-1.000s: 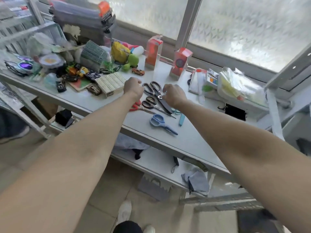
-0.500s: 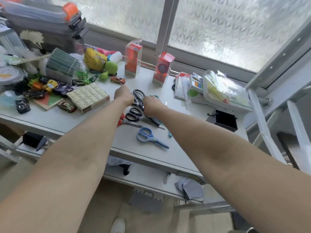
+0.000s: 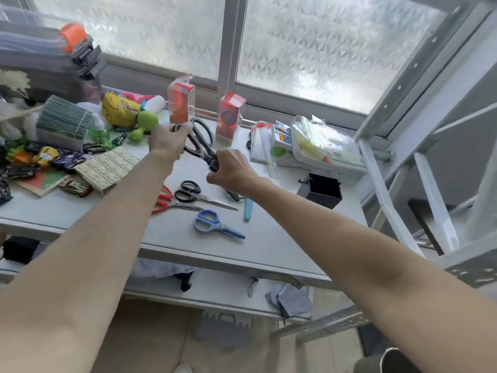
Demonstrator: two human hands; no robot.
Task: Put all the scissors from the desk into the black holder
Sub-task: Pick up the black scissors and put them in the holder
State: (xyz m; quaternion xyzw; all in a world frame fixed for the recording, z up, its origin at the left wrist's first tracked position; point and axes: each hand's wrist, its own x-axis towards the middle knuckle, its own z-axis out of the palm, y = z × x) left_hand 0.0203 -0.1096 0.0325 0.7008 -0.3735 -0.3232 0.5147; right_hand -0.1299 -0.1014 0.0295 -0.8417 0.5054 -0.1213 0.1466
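- Our left hand [image 3: 166,141] grips the handles of the big black scissors [image 3: 200,145], lifted above the desk [image 3: 269,238], left of the holder [image 3: 320,191].
- Our right hand [image 3: 232,170] closes around their blade end.
- Red scissors [image 3: 165,203], small black scissors [image 3: 199,196] and blue scissors [image 3: 215,226] lie flat, left of the holder.
- The holder stands open-topped by the desk's right edge.

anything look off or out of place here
Nothing spilled or broken. The big black scissors are held off the desk by both hands, left hand and right hand. Three more scissors lie loose while the black holder looks empty.
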